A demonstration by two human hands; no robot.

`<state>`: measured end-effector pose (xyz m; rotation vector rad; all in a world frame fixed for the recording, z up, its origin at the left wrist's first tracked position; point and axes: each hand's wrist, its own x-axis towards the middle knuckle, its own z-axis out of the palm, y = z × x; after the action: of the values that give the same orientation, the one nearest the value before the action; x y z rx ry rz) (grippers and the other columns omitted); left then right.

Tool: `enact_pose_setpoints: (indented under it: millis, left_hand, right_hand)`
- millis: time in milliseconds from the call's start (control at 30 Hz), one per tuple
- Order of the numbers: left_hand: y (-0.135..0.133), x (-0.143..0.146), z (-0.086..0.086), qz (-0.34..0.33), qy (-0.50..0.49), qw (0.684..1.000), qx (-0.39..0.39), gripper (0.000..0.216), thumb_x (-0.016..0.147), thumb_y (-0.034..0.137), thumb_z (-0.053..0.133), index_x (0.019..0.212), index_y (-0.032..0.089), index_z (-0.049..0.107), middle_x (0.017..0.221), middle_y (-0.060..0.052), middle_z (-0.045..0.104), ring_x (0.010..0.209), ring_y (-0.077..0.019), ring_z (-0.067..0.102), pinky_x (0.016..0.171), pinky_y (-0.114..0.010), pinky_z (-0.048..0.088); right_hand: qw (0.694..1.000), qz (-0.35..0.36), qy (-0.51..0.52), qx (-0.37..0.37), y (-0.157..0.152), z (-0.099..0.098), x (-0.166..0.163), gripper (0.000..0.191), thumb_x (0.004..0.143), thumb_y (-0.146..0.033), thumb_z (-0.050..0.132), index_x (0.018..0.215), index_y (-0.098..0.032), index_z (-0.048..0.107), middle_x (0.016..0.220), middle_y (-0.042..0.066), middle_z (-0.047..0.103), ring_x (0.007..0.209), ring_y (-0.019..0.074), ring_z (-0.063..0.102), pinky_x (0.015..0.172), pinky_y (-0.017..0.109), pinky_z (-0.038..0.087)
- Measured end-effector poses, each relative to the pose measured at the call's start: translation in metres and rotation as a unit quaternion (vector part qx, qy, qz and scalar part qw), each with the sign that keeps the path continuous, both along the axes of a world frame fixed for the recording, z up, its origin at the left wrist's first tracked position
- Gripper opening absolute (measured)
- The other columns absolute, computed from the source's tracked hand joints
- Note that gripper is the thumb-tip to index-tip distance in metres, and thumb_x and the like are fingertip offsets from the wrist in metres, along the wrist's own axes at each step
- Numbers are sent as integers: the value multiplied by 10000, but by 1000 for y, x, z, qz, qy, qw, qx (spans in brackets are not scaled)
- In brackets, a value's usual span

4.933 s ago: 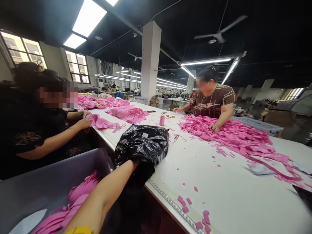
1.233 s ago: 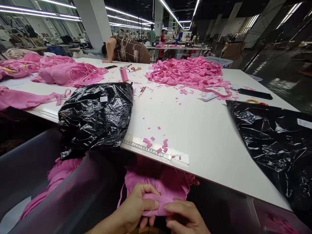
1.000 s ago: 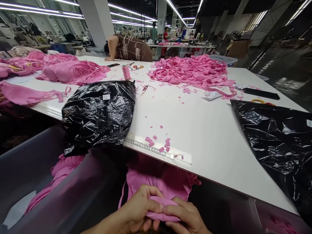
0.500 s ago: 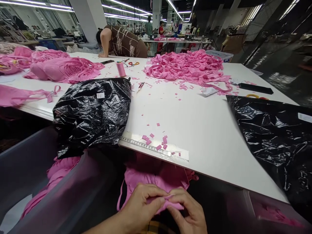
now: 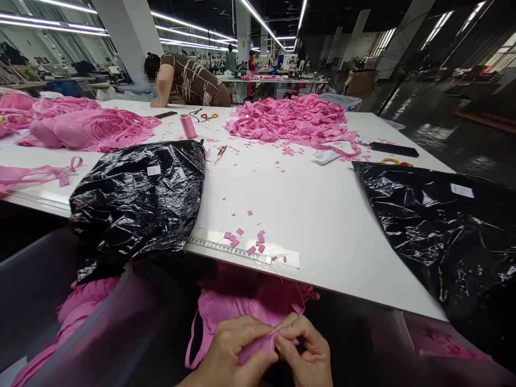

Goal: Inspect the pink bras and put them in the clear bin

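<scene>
A pink garment (image 5: 226,306), with a thin strap looped at its left, lies below the table's front edge. My left hand (image 5: 237,346) is closed on its near edge, thumb and fingers pinching the folded cloth. Right beside it my right hand (image 5: 304,346) pinches the same edge, so the two sets of fingertips nearly meet. Part of the cloth is hidden under my fingers. Several small pink fabric pieces (image 5: 251,250) lie above the hands, along a measuring tape (image 5: 226,248) fixed at the edge of the white table (image 5: 314,231).
Black plastic bags lie at left (image 5: 141,199) and right (image 5: 439,226). Further back are a pink garment heap (image 5: 290,121), a thread cone (image 5: 187,126), thread snips (image 5: 220,154) and a leaning person (image 5: 193,80). A grey bin (image 5: 100,322) with pink cloth stands at lower left.
The view has shifted so that most things appear further left and slightly lower. My fingertips have drawn closer together on the garment's edge, and the cloth between them is folded differently.
</scene>
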<state>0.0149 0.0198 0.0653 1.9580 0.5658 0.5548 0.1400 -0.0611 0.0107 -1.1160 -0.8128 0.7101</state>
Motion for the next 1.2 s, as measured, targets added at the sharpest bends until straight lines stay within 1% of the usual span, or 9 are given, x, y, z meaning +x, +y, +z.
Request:
enact_pose_setpoints:
  millis: [100, 233, 400, 500, 700, 867, 1033, 1133, 1200]
  left_hand:
    - [-1, 2, -2, -10, 9, 998, 59, 244, 729, 133, 647, 969, 160, 678, 799, -73, 711, 709, -171, 665, 665, -222, 541]
    - [0, 4, -8, -7, -33, 986, 165, 243, 793, 28, 471, 913, 123, 659, 692, -76, 670, 605, -126, 638, 568, -173, 534]
    - [12, 2, -17, 73, -87, 925, 364, 350, 773, -24, 477, 1071, 121, 588, 788, -83, 686, 721, -141, 668, 672, -190, 563]
    - [19, 2, -25, 103, -73, 887, 444, 386, 792, 4, 487, 1157, 114, 548, 862, -108, 696, 814, -173, 675, 724, -233, 572]
    - [20, 6, -44, 64, -87, 813, 572, 304, 845, 78, 433, 1106, 70, 588, 822, -154, 707, 781, -210, 674, 638, -273, 577]
    - [15, 13, -51, 72, -132, 802, 578, 193, 833, 56, 464, 882, 75, 650, 707, -126, 686, 653, -184, 642, 548, -258, 548]
    - [11, 15, -59, 65, -145, 807, 568, 178, 804, 40, 502, 888, 71, 656, 721, -127, 694, 704, -200, 649, 602, -277, 561]
    - [10, 9, -55, 34, -142, 875, 461, 198, 797, 77, 539, 964, 94, 645, 833, -130, 694, 801, -202, 655, 693, -267, 567]
    - [9, 4, -48, 47, -90, 956, 275, 155, 794, 129, 576, 934, 143, 642, 832, -93, 675, 769, -175, 649, 671, -236, 562]
  right_hand:
    - [999, 6, 46, -30, -1, -5, -1, 178, 767, -270, 673, 627, -192, 596, 571, -12, 549, 510, 113, 528, 486, 224, 456]
    - [982, 72, 159, -77, 5, -13, -1, 176, 747, -293, 706, 691, -175, 587, 608, -17, 569, 466, 100, 545, 457, 220, 478]
    - [928, 82, 340, -130, 15, -17, 0, 333, 663, -367, 782, 878, -175, 616, 692, 7, 654, 583, 122, 615, 533, 220, 522]
    - [918, 129, 334, -171, 16, -18, -2, 375, 664, -468, 750, 789, -121, 681, 723, 58, 664, 607, 148, 622, 483, 219, 513]
    - [952, 137, 234, -143, 18, -12, -9, 382, 773, -531, 607, 738, -162, 700, 647, 7, 614, 608, 157, 571, 540, 248, 485]
    - [955, 96, 251, -127, 24, -14, -13, 370, 767, -513, 619, 632, -168, 627, 574, -34, 498, 563, 111, 452, 557, 216, 404]
    - [965, 53, 230, -114, 29, -15, -12, 408, 747, -499, 637, 538, -161, 544, 543, -45, 384, 533, 93, 330, 496, 200, 326]
    - [985, 7, 128, -118, 23, -11, -3, 351, 797, -437, 595, 570, -169, 594, 548, -29, 463, 529, 108, 404, 513, 218, 368]
    - [995, -16, -20, -96, 15, -6, 5, 242, 838, -339, 559, 699, -177, 674, 624, 7, 578, 586, 142, 511, 586, 251, 429]
